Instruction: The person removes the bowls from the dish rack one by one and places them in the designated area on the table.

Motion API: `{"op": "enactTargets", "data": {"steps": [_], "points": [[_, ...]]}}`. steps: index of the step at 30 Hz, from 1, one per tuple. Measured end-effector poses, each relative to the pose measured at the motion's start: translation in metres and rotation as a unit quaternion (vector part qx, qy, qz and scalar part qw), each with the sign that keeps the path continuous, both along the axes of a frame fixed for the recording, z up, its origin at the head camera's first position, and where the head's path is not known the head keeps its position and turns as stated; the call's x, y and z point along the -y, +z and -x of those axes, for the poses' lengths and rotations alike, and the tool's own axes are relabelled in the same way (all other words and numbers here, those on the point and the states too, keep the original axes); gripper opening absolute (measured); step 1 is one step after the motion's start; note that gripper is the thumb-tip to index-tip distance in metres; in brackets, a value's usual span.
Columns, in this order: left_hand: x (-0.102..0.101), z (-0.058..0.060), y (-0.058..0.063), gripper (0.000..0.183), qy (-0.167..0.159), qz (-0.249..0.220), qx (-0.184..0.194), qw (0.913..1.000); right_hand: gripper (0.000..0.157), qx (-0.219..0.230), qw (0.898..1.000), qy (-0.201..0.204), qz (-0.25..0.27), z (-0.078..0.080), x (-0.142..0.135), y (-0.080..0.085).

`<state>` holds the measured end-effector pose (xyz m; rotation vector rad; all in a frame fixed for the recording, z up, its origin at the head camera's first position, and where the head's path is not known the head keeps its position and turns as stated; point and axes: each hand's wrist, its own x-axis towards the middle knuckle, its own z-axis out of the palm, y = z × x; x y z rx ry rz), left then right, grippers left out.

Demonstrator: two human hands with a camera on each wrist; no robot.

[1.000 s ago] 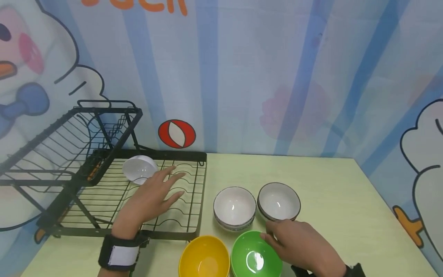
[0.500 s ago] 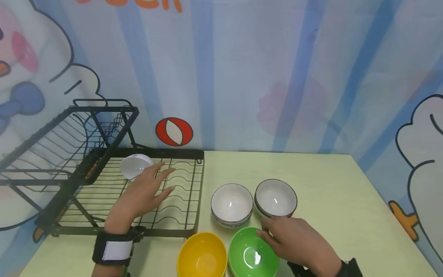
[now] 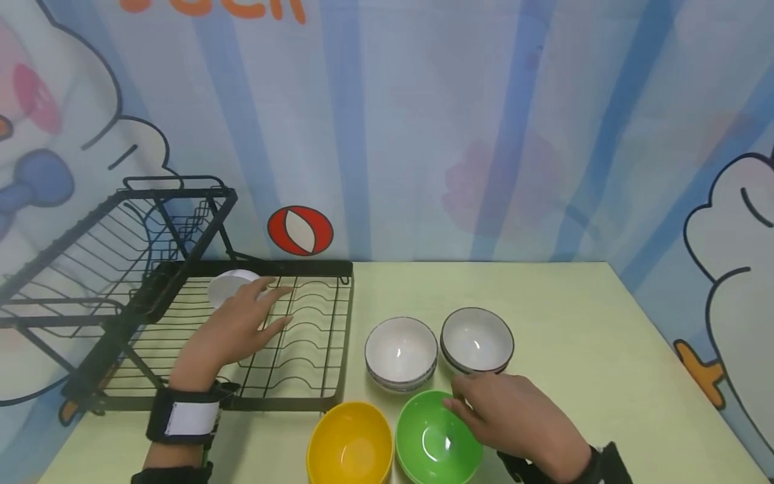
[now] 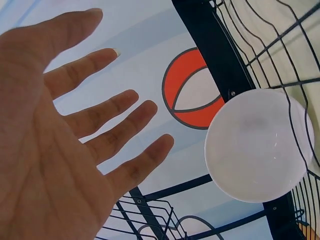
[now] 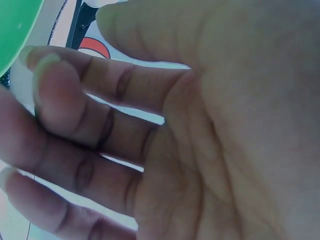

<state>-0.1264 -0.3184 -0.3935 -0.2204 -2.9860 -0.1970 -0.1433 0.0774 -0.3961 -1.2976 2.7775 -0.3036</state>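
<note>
Over the black wire dish rack [image 3: 284, 404], my left hand [image 3: 226, 333] hovers with its fingers spread and holding nothing. Just behind it a white bowl [image 3: 225, 288] leans in the rack, partly covered by the fingers in the head view. The left wrist view shows that bowl [image 4: 257, 147] apart from the fingertips. My right hand [image 3: 510, 420] is over the right rim of a green bowl [image 3: 432, 437], fingers loosely bent and nothing between them. Whether it touches the rim I cannot tell.
Left of the green bowl stands a yellow bowl [image 3: 349, 444]. Behind them are two stacks of white bowls with dark rims, a left stack [image 3: 401, 353] and a right stack [image 3: 478, 339]. The rack's raised upper tier [image 3: 115, 269] is at the left, and a printed curtain [image 3: 411, 134] hangs behind the table.
My left hand has drawn slightly left across the rack, fingers still spread. The right hand stays by the green bowl. The head view has shifted a little; the bowls stay in place.
</note>
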Motion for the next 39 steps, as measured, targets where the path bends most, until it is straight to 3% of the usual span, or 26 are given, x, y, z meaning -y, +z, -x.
{"op": "enactTargets", "data": {"steps": [12, 26, 33, 39], "points": [[0.014, 0.013, 0.011, 0.052, 0.014, -0.008, 0.049, 0.9987, 0.022, 0.009, 1.000, -0.010, -0.002, 0.001, -0.004, 0.004], [0.027, 0.034, 0.012, 0.051, 0.033, 0.030, 0.101, 0.9939, 0.022, 0.021, 0.999, -0.022, -0.009, 0.001, -0.004, 0.010], [0.039, 0.044, 0.002, 0.052, 0.043, 0.036, 0.136, 0.9891, 0.022, 0.038, 0.999, -0.023, -0.002, -0.001, -0.002, 0.012], [0.043, 0.044, -0.007, 0.054, 0.054, 0.018, 0.170, 0.9838, 0.022, 0.042, 0.999, -0.021, -0.001, -0.003, -0.002, 0.012]]}}
